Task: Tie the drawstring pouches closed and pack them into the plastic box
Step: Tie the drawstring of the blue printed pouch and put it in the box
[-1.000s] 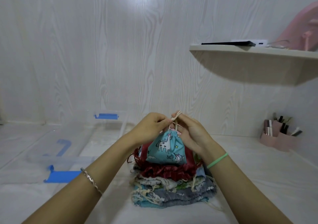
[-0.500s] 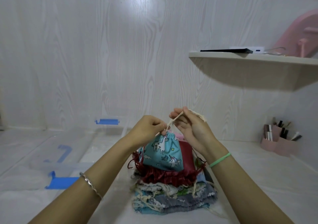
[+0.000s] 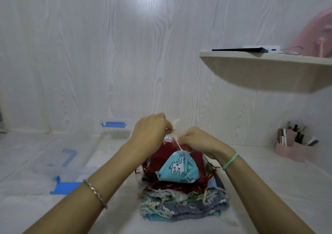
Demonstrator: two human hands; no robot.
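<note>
Both hands, the left hand (image 3: 152,131) and right hand (image 3: 197,140), pinch the cream drawstring (image 3: 177,143) above a blue unicorn pouch (image 3: 177,169) sitting on the pouch pile (image 3: 183,203).

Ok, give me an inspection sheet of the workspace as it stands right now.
Surface: white work surface, pouches stacked at centre.
Job's things: unicorn-print pouch rests atop the pouch stack, mouth gathered; its drawstring runs taut upward; clear plastic box with blue latches at left, contents unclear.
Clutter: pink organiser holding cosmetics, far right.
Hands: left hand and right hand both pinch the drawstring above the pouch.
Cables: thin cable beside a white power bank on the shelf.
Surroundings: wood-grain wall; shelf also carries a flat dark device and a pink object.
</note>
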